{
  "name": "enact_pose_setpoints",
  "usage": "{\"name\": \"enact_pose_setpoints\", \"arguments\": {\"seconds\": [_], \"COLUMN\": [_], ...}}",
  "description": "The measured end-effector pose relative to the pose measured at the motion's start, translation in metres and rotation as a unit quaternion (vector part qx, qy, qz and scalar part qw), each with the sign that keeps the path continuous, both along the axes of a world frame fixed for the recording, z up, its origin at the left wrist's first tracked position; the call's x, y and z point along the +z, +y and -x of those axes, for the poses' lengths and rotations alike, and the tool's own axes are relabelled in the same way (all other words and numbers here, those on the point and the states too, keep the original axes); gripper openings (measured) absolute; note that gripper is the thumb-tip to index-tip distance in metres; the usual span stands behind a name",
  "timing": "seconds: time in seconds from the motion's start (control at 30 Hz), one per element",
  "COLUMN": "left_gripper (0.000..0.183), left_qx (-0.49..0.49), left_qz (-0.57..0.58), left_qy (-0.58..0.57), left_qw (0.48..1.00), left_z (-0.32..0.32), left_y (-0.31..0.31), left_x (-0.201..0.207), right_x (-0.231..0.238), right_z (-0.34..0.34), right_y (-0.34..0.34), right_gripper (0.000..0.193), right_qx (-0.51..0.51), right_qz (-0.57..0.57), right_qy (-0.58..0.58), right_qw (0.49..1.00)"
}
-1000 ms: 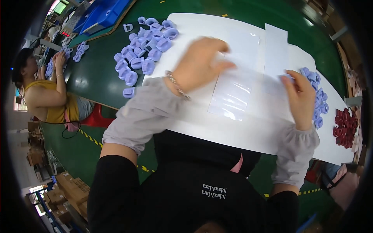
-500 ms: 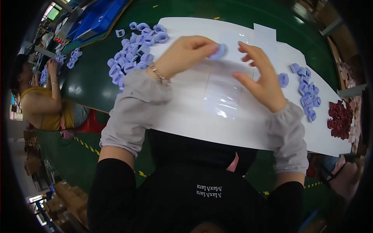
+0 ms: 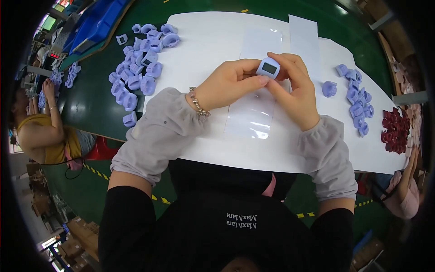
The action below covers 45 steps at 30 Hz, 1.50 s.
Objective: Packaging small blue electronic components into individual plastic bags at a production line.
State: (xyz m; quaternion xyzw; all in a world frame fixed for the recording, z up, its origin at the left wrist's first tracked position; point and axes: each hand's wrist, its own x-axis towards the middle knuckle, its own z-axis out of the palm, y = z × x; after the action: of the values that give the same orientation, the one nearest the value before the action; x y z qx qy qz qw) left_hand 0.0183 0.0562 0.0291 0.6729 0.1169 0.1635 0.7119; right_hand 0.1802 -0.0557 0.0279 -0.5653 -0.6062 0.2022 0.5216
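Over the white sheet (image 3: 190,136), my left hand (image 3: 231,81) and my right hand (image 3: 297,88) meet at a small lavender device with a dark rectangular display (image 3: 268,68), which looks like a digital watch. The display faces up. My left thumb presses its lower edge, while my right thumb and fingers close round its right side. Both hands are closed on it, and parts of the fingers are hidden behind it. Beneath the hands lies a clear plastic film (image 3: 247,120) with shiny reflections. One similar lavender piece (image 3: 329,89) lies just right of my right hand.
A heap of lavender pieces (image 3: 135,81) is at the left, a smaller group (image 3: 355,102) at the right. Dark red pieces (image 3: 395,131) lie farther right. A blue tray (image 3: 97,25) stands far left. One co-worker (image 3: 45,131) sits left, another (image 3: 403,195) right.
My right hand has moved in from being open and apart, and now grips the lavender device together with my left. The device has come slightly nearer, its display now facing up.
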Motion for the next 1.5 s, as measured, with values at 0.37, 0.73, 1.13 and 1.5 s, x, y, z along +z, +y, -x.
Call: {"name": "enact_pose_setpoints", "arguments": {"seconds": [0.37, 0.73, 1.13, 1.5], "left_gripper": [0.032, 0.029, 0.026, 0.041], "left_qx": [-0.018, 0.030, 0.097, 0.073], "left_qz": [-0.058, -0.064, -0.097, -0.278], "left_qy": [0.039, 0.014, -0.024, 0.058], "left_qw": [0.997, 0.997, 0.990, 0.956], "left_z": [0.006, 0.004, 0.000, 0.004], "left_y": [0.010, 0.012, 0.015, 0.018], "left_x": [-0.007, -0.013, -0.020, -0.015], "right_x": [0.005, 0.009, 0.000, -0.010], "right_z": [-0.002, -0.008, -0.022, -0.022], "right_y": [-0.003, -0.022, -0.016, -0.007], "right_gripper": [0.047, 0.041, 0.029, 0.016], "right_qx": [0.026, 0.008, -0.002, -0.045], "right_qz": [-0.022, 0.096, 0.070, 0.016], "right_qy": [-0.053, -0.349, -0.344, -0.301], "right_qw": [0.998, 0.932, 0.936, 0.952]}}
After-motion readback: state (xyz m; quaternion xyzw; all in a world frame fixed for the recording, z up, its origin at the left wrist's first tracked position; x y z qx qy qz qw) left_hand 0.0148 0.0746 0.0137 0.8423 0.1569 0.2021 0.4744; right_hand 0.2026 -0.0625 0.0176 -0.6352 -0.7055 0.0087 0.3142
